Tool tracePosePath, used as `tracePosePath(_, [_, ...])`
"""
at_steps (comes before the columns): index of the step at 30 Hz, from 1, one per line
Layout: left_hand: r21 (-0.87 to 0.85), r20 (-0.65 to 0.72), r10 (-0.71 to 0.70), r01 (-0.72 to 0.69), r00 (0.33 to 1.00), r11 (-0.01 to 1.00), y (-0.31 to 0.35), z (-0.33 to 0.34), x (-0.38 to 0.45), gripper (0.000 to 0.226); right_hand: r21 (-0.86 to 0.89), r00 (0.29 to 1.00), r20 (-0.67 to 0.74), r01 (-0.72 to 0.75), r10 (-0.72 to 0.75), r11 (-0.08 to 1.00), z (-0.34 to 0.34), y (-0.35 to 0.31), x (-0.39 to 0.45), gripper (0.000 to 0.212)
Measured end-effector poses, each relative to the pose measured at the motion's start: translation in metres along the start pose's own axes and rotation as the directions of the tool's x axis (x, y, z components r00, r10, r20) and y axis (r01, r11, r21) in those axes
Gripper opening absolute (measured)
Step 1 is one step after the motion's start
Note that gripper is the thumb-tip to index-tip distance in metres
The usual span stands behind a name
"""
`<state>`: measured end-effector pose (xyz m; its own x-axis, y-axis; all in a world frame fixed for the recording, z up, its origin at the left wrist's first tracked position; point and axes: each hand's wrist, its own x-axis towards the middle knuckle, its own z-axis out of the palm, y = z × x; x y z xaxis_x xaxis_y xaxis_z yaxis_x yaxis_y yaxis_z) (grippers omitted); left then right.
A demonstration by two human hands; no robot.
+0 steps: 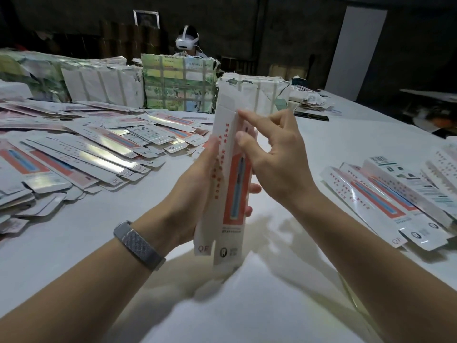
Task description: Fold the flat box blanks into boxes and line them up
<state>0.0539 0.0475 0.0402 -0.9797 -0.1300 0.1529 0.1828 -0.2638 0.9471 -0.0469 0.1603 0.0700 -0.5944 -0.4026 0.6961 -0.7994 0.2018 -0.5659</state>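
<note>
Far left: loose heap of flat box blanks [74, 154] spread over the bench [321, 149], printed faces up, overlapping, well apart from both hands.

Centre: one box blank [232, 184] held upright above the bench, partly opened into a long sleeve, red panel facing the camera, end flaps not yet tucked. Left hand [197, 191] wrapped round the left side and back of the blank, fingertips showing past its right edge at mid-height; grip closed on the card. Grey mesh wristband [138, 245] worn on that wrist. Right hand [274, 164] set against the upper right edge of the blank, thumb pressed on the front panel, forefinger extended along the top corner, remaining fingers loosely curled behind; whether those gripped the card could not be told.

Step in hand, as judged: squaring the sleeve. Recommended: press opposite creases toward each other until all four walls stand at right angles, support the lower half with the left hand, then fold the top flaps with the right, tuck flap last. Avoid crushing the glossy panel.

Right: row of folded boxes [395, 194] lying side by side near the bench edge, well apart from the held blank.

Far side: strapped paper bundles [178, 87], with a person wearing a white headset [186, 42] behind them.
</note>
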Motion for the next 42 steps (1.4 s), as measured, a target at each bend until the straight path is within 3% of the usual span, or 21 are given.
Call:
tracePosePath(2, [-0.002, 0.017, -0.007, 0.007, 1.0, 1.0, 0.0, 0.0, 0.001, 0.07, 0.101, 0.999, 0.017, -0.041, 0.039, 0.994, 0.0, -0.004, 0.0, 0.036])
tracePosePath(6, [0.013, -0.017, -0.061, 0.061, 0.998, 0.998, -0.002, 0.007, 0.003, 0.079, 0.326, 0.996, -0.001, -0.083, 0.088, 0.942, -0.003, -0.008, 0.001, 0.01])
tracePosePath(8, [0.069, -0.06, -0.057, 0.061, 0.997, 0.996, -0.004, 0.012, 0.002, 0.078, 0.383, 0.996, -0.022, -0.075, 0.09, 0.921, -0.005, -0.009, 0.002, 0.01])
tracePosePath(11, [0.16, -0.02, 0.037, -0.033, 0.999, 0.987, -0.005, 0.015, 0.003, 0.064, 0.396, 0.998, -0.045, -0.027, 0.049, 0.918, -0.005, -0.011, 0.003, 0.011])
tracePosePath(14, [0.208, -0.007, 0.09, -0.087, 0.996, 0.974, -0.001, 0.011, 0.004, 0.072, 0.396, 0.997, -0.052, -0.034, 0.059, 0.918, -0.003, -0.011, 0.002, 0.019])
tracePosePath(19, [-0.089, -0.074, 0.039, -0.046, 0.997, 0.995, 0.003, 0.005, 0.0, 0.05, 0.47, 0.983, 0.123, -0.177, 0.134, 0.865, 0.003, -0.007, -0.002, 0.044])
tracePosePath(23, [-0.134, -0.196, 0.046, -0.073, 0.979, 0.988, 0.002, 0.005, 0.001, 0.075, 0.57, 0.96, 0.265, -0.228, 0.086, 0.79, 0.012, -0.009, -0.009, 0.047])
tracePosePath(25, [-0.145, -0.205, 0.065, -0.096, 0.977, 0.985, -0.001, 0.008, 0.002, 0.065, 0.604, 0.951, 0.296, -0.255, 0.084, 0.755, 0.015, -0.009, -0.011, 0.042])
tracePosePath(27, [-0.053, -0.205, 0.072, -0.084, 0.976, 0.995, -0.004, 0.008, 0.004, 0.049, 0.61, 0.944, 0.317, -0.277, 0.091, 0.743, 0.014, -0.009, -0.011, 0.039])
tracePosePath(30, [0.135, -0.222, 0.049, -0.02, 0.974, 0.991, -0.005, 0.004, 0.008, 0.058, 0.605, 0.947, 0.296, -0.289, 0.128, 0.742, 0.012, -0.006, -0.01, 0.039])
tracePosePath(34, [0.343, -0.253, 0.287, -0.191, 0.924, 0.92, -0.002, -0.004, 0.011, 0.053, 0.601, 0.946, 0.281, -0.303, 0.159, 0.739, 0.012, -0.003, -0.01, 0.043])
tracePosePath(37, [0.371, -0.216, 0.361, -0.266, 0.907, 0.89, 0.002, -0.01, 0.01, 0.064, 0.593, 0.941, 0.304, -0.311, 0.151, 0.742, 0.012, -0.001, -0.01, 0.042])
tracePosePath(42, [0.355, -0.159, 0.332, -0.26, 0.93, 0.898, 0.012, -0.019, 0.008, 0.042, 0.599, 0.917, 0.384, -0.339, 0.111, 0.726, 0.009, 0.0, -0.009, 0.042])
